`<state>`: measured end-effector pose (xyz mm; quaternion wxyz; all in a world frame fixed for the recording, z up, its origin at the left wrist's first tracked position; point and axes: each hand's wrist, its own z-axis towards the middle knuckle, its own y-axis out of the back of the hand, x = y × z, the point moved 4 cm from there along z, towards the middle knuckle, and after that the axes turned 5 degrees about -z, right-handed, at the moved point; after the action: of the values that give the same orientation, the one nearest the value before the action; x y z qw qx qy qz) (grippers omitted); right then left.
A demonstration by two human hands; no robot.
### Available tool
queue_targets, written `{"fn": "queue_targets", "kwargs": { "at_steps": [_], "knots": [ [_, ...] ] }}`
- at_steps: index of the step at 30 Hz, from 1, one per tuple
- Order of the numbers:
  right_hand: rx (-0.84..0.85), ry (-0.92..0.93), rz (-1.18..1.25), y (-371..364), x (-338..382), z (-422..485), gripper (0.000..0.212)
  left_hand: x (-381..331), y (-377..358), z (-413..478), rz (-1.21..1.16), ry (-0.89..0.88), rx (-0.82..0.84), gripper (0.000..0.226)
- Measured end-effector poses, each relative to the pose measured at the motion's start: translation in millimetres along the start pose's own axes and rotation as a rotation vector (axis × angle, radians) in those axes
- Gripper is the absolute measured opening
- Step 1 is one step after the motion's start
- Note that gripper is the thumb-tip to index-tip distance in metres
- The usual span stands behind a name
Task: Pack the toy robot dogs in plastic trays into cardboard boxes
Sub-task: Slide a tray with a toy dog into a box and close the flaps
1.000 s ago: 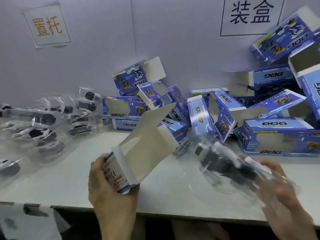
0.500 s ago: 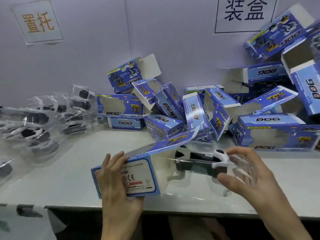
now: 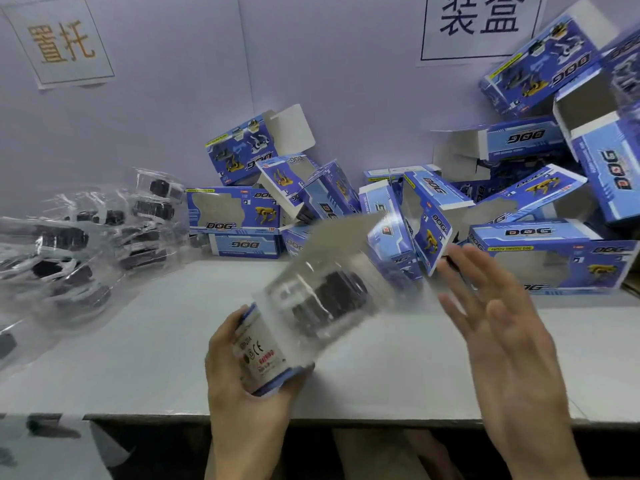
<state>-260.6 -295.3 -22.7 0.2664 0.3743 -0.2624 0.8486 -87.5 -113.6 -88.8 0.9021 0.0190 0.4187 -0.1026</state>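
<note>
The cardboard box sits in the middle of the view, just above the tabletop, tilted so its open end points toward 1 o'clock. It is blurred, but a black toy dog in its clear plastic tray shows inside it. The left hand grasps the box's lower end, at 7 o'clock from the dog, fingers and thumb wrapped round the white panel with the printed marks. At 3 o'clock from the box the right hand is released: fingers straight and spread, palm turned toward the box, holding nothing and a little apart from it.

From 12 to 3 o'clock a heap of blue boxes lies jumbled against the wall, many with flaps open. At 9 o'clock, a pile of filled clear trays rests on the tabletop. On the wall hang an orange-lettered sign at 11 o'clock and a black-lettered sign at 1 o'clock.
</note>
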Motion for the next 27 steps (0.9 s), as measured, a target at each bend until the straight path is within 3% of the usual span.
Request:
{"fn": "queue_targets", "kwargs": {
  "at_steps": [3, 7, 9, 13, 16, 18, 23, 27],
  "knots": [
    [-0.132, 0.048, -0.045, 13, -3, 0, 0.040, -4, -5, 1, -0.197, 0.176, -0.048, 0.090],
    [-0.190, 0.063, -0.058, 24, -4, 3, 0.035, -15, -22, 0, -0.265, 0.194, -0.093, 0.078],
    [-0.211, 0.055, -0.060, 26, -4, 3, 0.033, -12, -38, -6, -0.221, 0.196, -0.015, 0.085],
    [-0.235, 0.047, -0.067, 25, -5, 0, 0.029, 7, -68, -28, -0.276, 0.408, 0.178, 0.093],
    [-0.277, 0.117, -0.017, 22, 11, 8, 0.032, 13, -69, -28, -0.255, 0.413, 0.208, 0.097],
    [-0.179, 0.229, -0.083, 8, 41, 24, 0.029, 18, -70, -26, -0.256, 0.420, 0.246, 0.101],
    [0.294, 0.391, -0.511, -59, 98, 92, 0.037, 22, -73, -28, -0.302, 0.467, 0.350, 0.111],
    [0.738, 0.109, -0.951, -97, 60, 130, 0.041, 24, -75, -26, -0.308, 0.468, 0.402, 0.109]
  ]
}}
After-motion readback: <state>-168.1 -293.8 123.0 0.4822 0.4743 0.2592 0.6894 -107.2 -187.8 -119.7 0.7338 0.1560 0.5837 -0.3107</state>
